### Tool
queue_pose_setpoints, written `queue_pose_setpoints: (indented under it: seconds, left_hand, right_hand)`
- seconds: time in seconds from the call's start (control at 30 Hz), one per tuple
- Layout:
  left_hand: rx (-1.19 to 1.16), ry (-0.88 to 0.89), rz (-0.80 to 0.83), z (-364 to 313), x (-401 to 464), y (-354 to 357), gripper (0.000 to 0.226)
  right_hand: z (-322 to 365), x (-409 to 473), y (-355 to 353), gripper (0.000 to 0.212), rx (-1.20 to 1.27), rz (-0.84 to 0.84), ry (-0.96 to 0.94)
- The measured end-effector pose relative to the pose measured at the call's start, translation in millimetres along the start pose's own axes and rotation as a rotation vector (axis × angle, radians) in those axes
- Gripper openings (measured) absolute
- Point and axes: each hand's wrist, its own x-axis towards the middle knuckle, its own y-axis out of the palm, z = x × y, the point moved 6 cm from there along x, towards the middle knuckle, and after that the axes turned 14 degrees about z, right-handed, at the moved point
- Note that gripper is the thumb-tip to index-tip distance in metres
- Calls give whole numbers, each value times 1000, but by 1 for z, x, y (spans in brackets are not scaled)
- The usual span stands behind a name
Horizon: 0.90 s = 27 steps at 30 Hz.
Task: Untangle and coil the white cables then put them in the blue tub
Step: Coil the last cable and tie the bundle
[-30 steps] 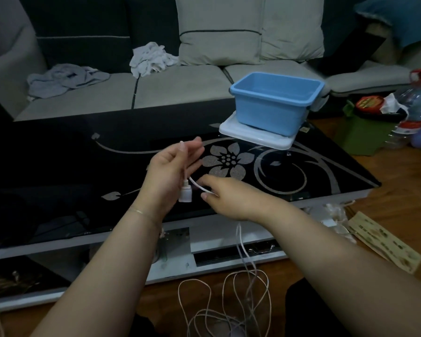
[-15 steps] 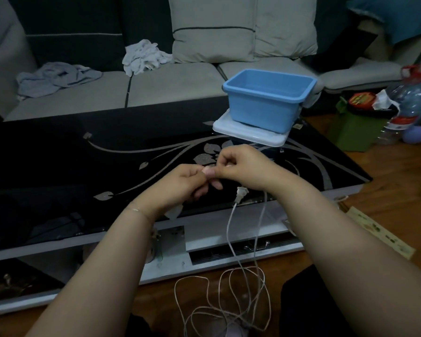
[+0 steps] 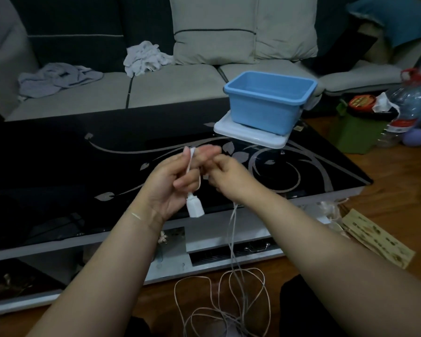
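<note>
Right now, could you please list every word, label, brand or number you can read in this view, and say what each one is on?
No text can be read here.
Red label on the plastic bottle: print too blurred to read.
Red and yellow packet on the green bin: markings too small to read.
Printed paper strip on the floor: patterned, nothing legible.
Blue tub and white cable plug: no marking visible.

Dim room. In front of me: black glass coffee table [image 3: 58, 166] with grey floral print, white base. Behind it, grey sofa [image 3: 175, 93], dark backrest, two pale cushions [image 3: 243, 30], crumpled cloths on the seat. Wooden floor [image 3: 399, 190] to my right.
</note>
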Motion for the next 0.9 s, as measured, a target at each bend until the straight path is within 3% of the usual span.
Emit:
queue_pose_setpoints:
  seconds: [0.1,0.2,0.27,0.33,0.4,0.63,0.7,0.77,0.9]
  left_hand:
    - [25,101,-146,-10,-1,-12,32]
    - [48,169,-245,-16,-4,-21,29]
    - [133,182,-293,-16,-5,-26,28]
    - [364,150,-357,-17,-6,-28,34]
    - [699,93,-381,-16,-6,-24,36]
    - [1574,-183,-205,-5,0,-8,36]
    - [1488,-240,-116,-2,0,-5,47]
    - [1193,-331,-13,4,-2,4,55]
    - [847,-330,115,9,-6,7,40]
  right_hand:
    - [7,-5,22,12,-140,167,-8]
    - [6,-12,36,35,-142,329,48]
    - [6,-14,36,26,-219,373,56]
    - [9,-15,32,8,-362,354,24]
    - [13,-15,29,12,-436,319,-5]
    - [14,-18,10,23,-243,455,38]
    - [10,-20,-4,26,-114,448,37]
    - [7,-21,-17,28,-45,417,23]
    - [4,-17,-35,33,8,279,-24]
